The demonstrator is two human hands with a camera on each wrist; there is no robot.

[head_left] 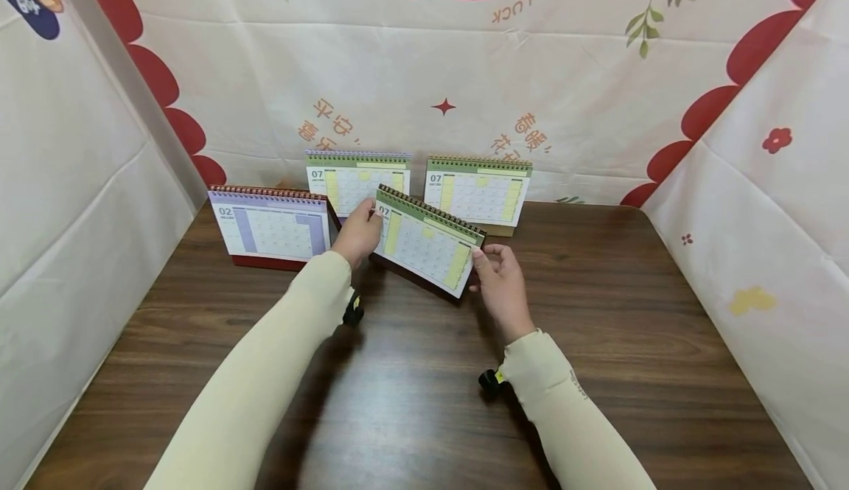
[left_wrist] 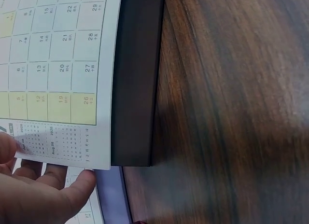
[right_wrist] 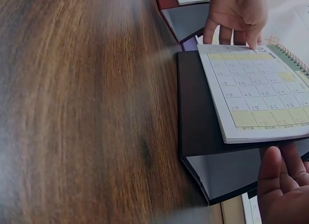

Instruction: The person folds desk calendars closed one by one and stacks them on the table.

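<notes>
A desk calendar (head_left: pixel 424 243) with a black stand and a green-and-yellow 07 page stands tilted at an angle in the middle of the table. At its left edge my left hand (head_left: pixel 359 233) pinches the pages, thumb in front and fingers behind, as the left wrist view shows up close on the page (left_wrist: pixel 58 64). My right hand (head_left: pixel 502 287) holds the right edge, with the thumb at the page side and fingers behind. In the right wrist view the black stand (right_wrist: pixel 195 108) shows below the pages, and both hands are at opposite edges.
A red-based calendar (head_left: pixel 275 228) with a purple 02 page stands at the left. Behind are two more 07 calendars, one purple-based (head_left: pixel 358 173) and one tan-based (head_left: pixel 477 191). A printed cloth (head_left: pixel 424 70) encloses the wooden table (head_left: pixel 411 401) at the back and sides.
</notes>
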